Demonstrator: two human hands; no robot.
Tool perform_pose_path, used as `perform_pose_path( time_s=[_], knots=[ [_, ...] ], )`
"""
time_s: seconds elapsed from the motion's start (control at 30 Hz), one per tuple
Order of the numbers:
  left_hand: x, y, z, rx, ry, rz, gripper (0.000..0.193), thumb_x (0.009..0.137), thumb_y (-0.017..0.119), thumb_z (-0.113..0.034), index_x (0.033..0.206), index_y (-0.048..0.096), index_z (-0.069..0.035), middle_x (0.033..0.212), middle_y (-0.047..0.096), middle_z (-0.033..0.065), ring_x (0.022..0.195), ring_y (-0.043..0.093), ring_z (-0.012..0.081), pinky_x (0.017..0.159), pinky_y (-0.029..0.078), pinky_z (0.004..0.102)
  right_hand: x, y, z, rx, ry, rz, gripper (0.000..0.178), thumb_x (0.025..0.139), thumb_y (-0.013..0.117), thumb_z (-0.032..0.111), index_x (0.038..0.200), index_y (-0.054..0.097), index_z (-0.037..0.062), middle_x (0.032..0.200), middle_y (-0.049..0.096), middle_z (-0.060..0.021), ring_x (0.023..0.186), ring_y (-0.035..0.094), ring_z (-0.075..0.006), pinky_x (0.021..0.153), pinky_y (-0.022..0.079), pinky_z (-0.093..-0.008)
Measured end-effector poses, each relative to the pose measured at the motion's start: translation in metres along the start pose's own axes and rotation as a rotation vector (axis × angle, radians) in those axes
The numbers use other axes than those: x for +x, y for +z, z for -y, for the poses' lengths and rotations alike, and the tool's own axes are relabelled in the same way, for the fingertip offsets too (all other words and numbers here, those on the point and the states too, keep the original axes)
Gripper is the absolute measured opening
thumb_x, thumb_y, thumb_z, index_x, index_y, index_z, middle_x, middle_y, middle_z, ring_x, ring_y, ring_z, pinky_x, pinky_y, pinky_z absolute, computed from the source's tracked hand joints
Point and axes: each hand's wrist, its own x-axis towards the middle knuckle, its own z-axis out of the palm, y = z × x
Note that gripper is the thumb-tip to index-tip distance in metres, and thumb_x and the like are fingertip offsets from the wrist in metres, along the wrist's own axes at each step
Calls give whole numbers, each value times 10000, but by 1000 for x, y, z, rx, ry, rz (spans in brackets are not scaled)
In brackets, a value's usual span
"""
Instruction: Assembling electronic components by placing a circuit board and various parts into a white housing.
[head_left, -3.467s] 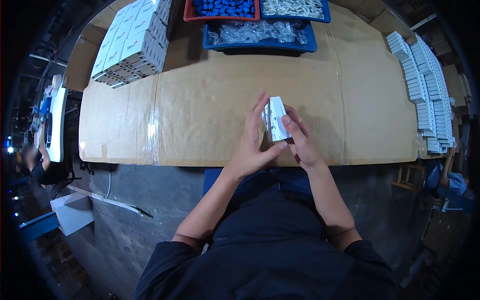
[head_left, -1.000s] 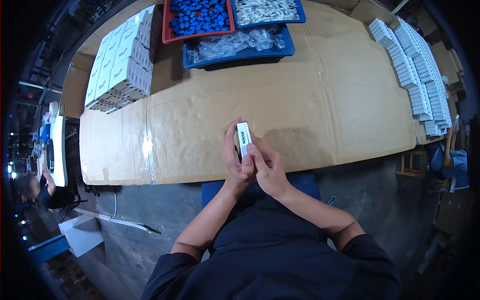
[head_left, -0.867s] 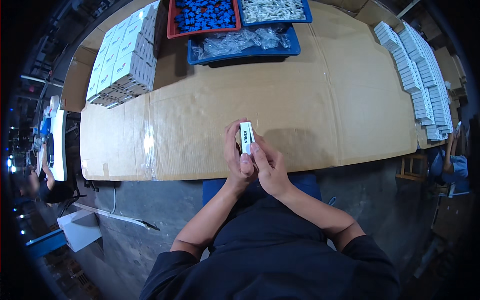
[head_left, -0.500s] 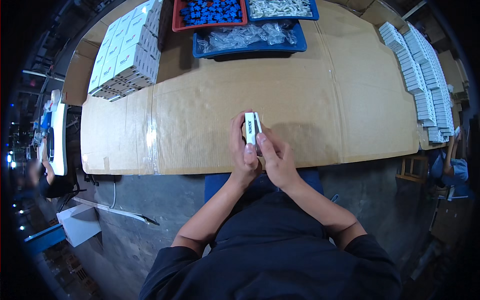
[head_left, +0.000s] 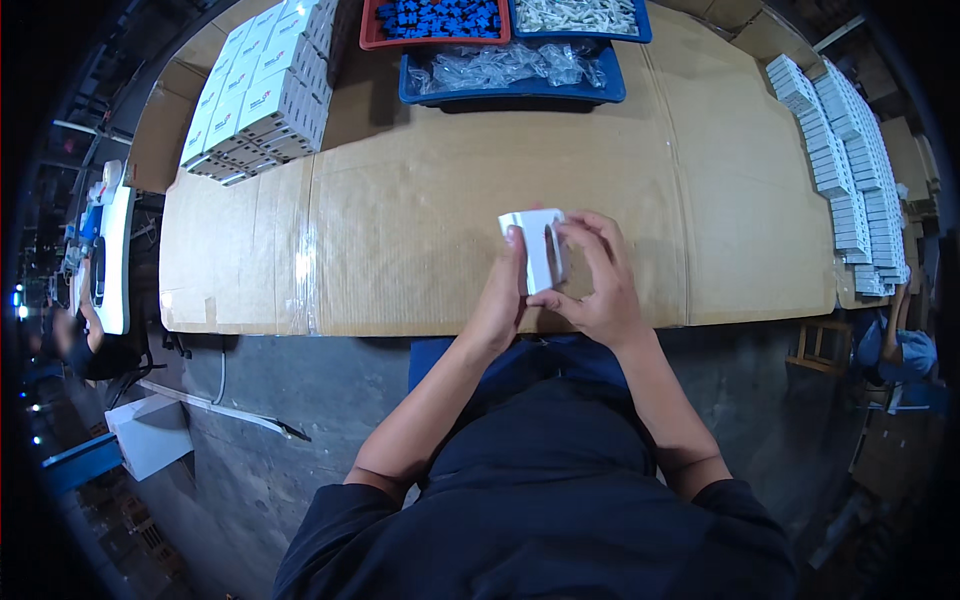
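Note:
A small white box [head_left: 538, 245] is held up over the near edge of the cardboard-covered table [head_left: 480, 170]. A dark, narrow gap shows along its right part, and I cannot tell whether this is an opening or a cut-out. My left hand [head_left: 500, 295] closes round its left side, the thumb lying on the upper face. On the other side, my right hand [head_left: 605, 285] grips it between the thumb at the lower corner and bent fingers at the right edge. Those right fingertips are slightly blurred, and most left fingers are hidden behind the box.
Stacked white cartons [head_left: 265, 90] stand at the far left. A red tray of blue pieces [head_left: 435, 18], a blue tray of white pieces [head_left: 580, 15] and a blue tray of clear bags [head_left: 510, 70] are at the back. Rows of white boxes [head_left: 850, 170] line the right. People work at both sides.
The white box has turned, showing a broader face instead of its narrow printed side, and shifted slightly right. My right hand has moved from its near side to its right edge.

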Motion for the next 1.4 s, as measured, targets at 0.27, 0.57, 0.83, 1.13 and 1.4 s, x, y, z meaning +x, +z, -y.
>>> perform_pose_path(
  time_s=[0.27,0.57,0.83,1.13,1.4],
  knots=[
    [-21,14,-7,-188,-278,95,684,1094,404,-630,1512,439,-90,1346,603,85,1223,625,191,1052,520,365,7,7,-15,47,-386,-98,696,947,713,475,1361,622,-78,1411,618,-273,1232,656,-438,1034,548,-470],
    [-18,19,-19,-359,-295,-98,652,1058,497,-628,1396,560,-73,1275,654,115,1163,654,240,1012,531,362,12,20,-17,335,-184,-4,677,1033,622,469,1404,587,-96,1400,628,-278,1287,641,-401,1083,516,-449],
    [1,-20,-19,-1162,-546,95,629,1105,377,-471,1338,478,104,1245,613,276,1079,694,385,986,618,453,10,19,-15,662,451,-11,349,1117,507,188,1282,666,-75,1274,725,-168,1170,685,-210,1031,536,-342],
    [-7,-2,-12,-129,163,-18,634,1038,569,-305,1546,355,7,1448,528,212,1255,618,345,1078,517,450,11,20,-12,740,429,-60,306,1117,547,208,1265,709,-6,1273,715,-90,1081,678,-144,940,547,-295],
    [-1,-17,-10,776,701,38,1066,856,751,-455,1643,204,13,1547,411,264,1424,437,398,1201,338,516,19,13,14,950,622,67,470,1079,613,303,1429,560,-6,1340,646,-99,1199,626,-174,1019,509,-338]
  ],
)
